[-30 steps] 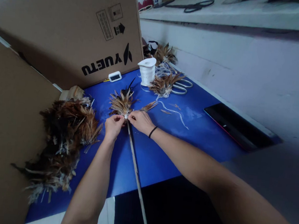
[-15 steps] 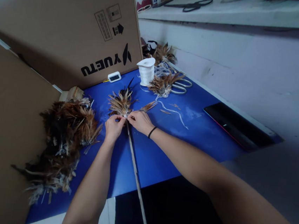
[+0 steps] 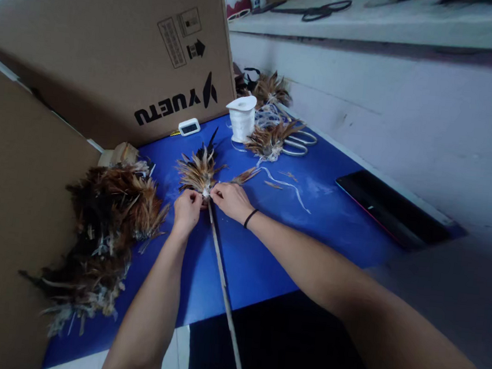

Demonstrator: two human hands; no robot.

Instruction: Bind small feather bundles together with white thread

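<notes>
A bunch of brown, tan and black feathers sits at the far end of a long thin stick, which runs back over the table's near edge towards my body. At the whitish base of the feathers, my left hand is closed in a pinch on the left side. My right hand, with a black band at the wrist, pinches at the same base from the right. Whatever lies between the fingertips is too small to make out. A loose brown feather tuft lies just beyond my right hand.
A large feather pile lies at left before a cardboard box. Behind are a white ribbon spool, another feather bunch and scissors. A dark phone lies at right on the blue table.
My left fingertips have drawn slightly left, away from the feather base, exposing more of its whitish part. My right hand has barely moved.
</notes>
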